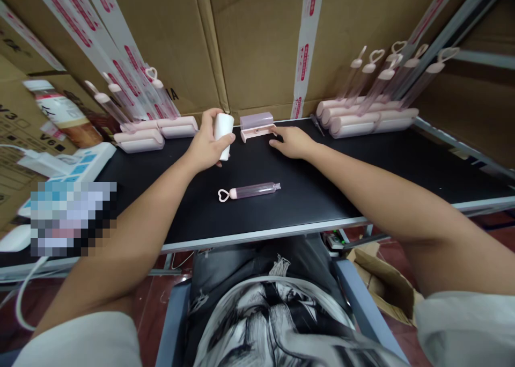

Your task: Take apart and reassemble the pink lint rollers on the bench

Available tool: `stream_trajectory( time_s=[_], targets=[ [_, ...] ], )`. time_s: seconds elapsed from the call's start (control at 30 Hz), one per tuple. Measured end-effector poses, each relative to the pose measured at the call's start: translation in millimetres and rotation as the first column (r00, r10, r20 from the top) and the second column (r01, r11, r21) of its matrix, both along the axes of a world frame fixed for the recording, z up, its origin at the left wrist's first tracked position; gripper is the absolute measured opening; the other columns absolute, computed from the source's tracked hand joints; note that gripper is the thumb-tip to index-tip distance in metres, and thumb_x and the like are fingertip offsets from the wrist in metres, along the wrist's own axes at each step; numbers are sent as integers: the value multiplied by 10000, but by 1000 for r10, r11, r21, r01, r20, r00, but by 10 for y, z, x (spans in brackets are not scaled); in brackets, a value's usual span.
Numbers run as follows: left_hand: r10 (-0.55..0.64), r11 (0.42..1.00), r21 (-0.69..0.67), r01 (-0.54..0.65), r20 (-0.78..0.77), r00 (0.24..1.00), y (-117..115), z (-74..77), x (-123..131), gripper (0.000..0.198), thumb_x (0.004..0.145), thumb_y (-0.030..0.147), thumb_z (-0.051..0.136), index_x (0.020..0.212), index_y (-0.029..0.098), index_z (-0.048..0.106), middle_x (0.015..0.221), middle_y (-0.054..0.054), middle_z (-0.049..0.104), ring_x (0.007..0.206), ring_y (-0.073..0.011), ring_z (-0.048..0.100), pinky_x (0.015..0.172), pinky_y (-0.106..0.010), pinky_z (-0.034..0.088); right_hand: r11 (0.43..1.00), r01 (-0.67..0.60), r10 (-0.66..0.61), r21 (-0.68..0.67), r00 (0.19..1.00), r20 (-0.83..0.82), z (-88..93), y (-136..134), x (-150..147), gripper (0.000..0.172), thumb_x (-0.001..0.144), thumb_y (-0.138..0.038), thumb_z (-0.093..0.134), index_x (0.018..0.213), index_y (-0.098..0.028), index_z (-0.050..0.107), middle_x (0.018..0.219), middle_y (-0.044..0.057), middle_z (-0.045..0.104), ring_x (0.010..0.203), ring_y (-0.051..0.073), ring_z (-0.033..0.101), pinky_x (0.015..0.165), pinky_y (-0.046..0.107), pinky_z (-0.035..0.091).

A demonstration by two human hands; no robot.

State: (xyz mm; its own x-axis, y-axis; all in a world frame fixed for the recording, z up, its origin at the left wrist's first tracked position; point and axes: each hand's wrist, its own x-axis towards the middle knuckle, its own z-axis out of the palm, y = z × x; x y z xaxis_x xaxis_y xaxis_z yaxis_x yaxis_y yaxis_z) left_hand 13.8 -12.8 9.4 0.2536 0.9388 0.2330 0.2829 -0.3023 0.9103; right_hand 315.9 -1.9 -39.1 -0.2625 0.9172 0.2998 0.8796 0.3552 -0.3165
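Note:
My left hand (pixel 210 143) is wrapped around a white lint roll (pixel 224 133), held tilted just above the table. My right hand (pixel 295 142) has its fingertips at the right end of a small pink case (pixel 257 132), thumb and index finger apart. The case lies open at the back of the table, its translucent lid (pixel 257 120) raised. Closer to me lies a clear pink tube handle (pixel 254 190) with a heart-shaped loop at its left end.
Several pink rollers with upright handles stand back right (pixel 364 121) and back left (pixel 139 140). A small dark tool (pixel 317 124) lies by the right group. At left are a drink bottle (pixel 66 112), a power strip (pixel 86 166) and a pixelated device (pixel 74 217). Cardboard boxes (pixel 257 45) wall the back.

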Motion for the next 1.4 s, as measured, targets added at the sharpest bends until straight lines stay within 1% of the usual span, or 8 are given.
stream_trajectory(
  time_s=[0.13,0.3,0.6,0.7,0.8,0.93,1.23,1.4],
  targets=[
    [53,988,-146,-42,72,996,-66,87,115,694,848,313,769,1458,321,438,1012,-52,696,652,-213,709,579,-371,633,988,118,-120,95,993,19,110,-102,-102,349,1003,-303,616,1267,-153,789,1226,183,803,1113,369,733,1000,471,539],
    [44,949,-316,4,145,988,-137,126,190,701,819,295,704,1458,328,419,948,-21,704,604,-197,683,473,-290,568,969,96,-76,229,993,-92,262,-282,-221,325,984,-199,536,1203,-140,768,1159,184,746,1049,331,698,980,449,530],
    [14,982,-189,16,157,987,-207,34,327,768,879,343,690,1555,311,326,1104,-76,688,695,-232,742,583,-430,664,938,-3,107,346,954,-282,324,-492,-365,363,853,-97,541,1059,-179,828,1043,103,816,988,290,746,926,422,556],
    [-29,986,-156,51,141,990,-199,-15,358,782,891,352,687,1579,328,314,1134,-92,691,708,-250,753,593,-459,669,970,40,71,240,895,-440,351,-538,-420,258,802,-80,573,899,-160,799,857,63,782,806,225,707,765,343,538],
    [-76,986,-136,92,124,989,-185,-47,355,793,882,361,715,1577,333,335,1132,-97,702,722,-255,758,597,-446,671,997,-19,-33,-70,729,-683,422,-624,-487,136,770,-73,642,815,-173,723,639,-6,648,557,136,545,519,249,406],
    [-102,986,-118,116,119,988,-144,-74,321,819,869,361,731,1583,326,330,1130,-103,709,719,-253,755,606,-439,668,894,-226,-227,-386,514,-827,552,-723,-515,185,726,-20,710,802,-183,669,582,-25,605,428,85,425,350,202,268],
    [-178,984,25,176,164,970,114,-273,224,846,887,486,796,1578,331,334,1093,-92,694,864,-322,780,741,-527,664,793,-494,-217,-357,319,-923,589,-690,-392,217,847,-39,843,889,-151,662,738,15,742,526,85,618,432,161,544],
    [-247,962,156,223,163,955,177,-347,225,938,858,614,833,1596,295,350,1105,-111,691,1025,-355,761,875,-550,650,799,-512,-214,-317,250,-944,571,-731,-446,215,945,-182,864,963,-150,652,774,28,778,606,124,752,560,209,671]
  ],
)
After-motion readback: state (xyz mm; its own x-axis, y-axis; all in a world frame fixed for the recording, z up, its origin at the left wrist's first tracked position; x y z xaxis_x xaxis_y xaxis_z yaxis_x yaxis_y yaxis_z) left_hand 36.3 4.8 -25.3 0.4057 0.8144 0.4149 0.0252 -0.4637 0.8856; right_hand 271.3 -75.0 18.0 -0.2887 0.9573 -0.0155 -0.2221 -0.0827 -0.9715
